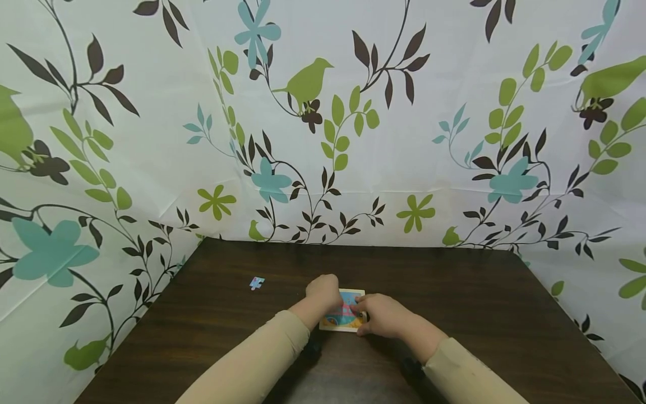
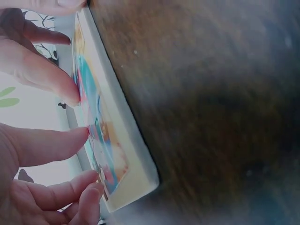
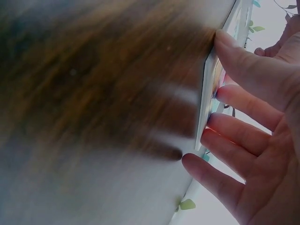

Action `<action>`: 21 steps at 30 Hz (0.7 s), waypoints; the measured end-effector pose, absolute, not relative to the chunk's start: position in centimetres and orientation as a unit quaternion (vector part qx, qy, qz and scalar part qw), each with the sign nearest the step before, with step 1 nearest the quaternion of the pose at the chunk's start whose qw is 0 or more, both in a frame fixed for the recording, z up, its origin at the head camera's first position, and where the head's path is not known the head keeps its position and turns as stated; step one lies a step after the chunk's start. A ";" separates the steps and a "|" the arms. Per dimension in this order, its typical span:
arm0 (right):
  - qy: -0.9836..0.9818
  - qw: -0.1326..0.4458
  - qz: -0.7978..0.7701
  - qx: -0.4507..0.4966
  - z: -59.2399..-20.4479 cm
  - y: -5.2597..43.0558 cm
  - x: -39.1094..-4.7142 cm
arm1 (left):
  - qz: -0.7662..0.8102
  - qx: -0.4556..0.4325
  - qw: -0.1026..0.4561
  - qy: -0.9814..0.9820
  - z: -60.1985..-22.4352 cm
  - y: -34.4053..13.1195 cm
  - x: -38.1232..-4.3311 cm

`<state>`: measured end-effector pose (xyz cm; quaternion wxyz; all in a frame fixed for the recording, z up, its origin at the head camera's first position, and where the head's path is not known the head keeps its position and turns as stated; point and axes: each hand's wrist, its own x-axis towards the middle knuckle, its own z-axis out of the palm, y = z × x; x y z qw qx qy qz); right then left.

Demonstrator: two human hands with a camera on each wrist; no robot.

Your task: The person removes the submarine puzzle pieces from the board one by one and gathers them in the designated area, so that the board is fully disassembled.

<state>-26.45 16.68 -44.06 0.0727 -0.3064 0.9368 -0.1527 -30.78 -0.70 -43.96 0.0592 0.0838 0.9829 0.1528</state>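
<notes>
A small jigsaw puzzle board with a pale rim and a colourful picture lies on the dark wooden table. Over its far left part is my left hand. In the left wrist view, the left thumb touches the picture and the curled fingers rest near the left edge; I cannot tell whether a piece is pinched between them. My right hand holds the board's right side. Its thumb is at the rim in the right wrist view, with several fingertips along the side and the little finger near the tabletop.
One loose blue and pink puzzle piece lies on the table, left of the board. A white curtain printed with leaves, flowers and birds hangs along the back and both sides.
</notes>
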 end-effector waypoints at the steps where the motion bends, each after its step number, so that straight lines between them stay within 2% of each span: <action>1: 0.937 0.074 -0.153 -0.306 -44.1 16.7 -26.4 | 0.154 0.084 0.060 0.983 -44.0 -0.7 -30.8; 21: 0.939 0.072 -0.137 -0.307 -44.0 16.7 -26.5 | 0.231 0.071 0.088 0.966 -44.5 -1.3 -31.2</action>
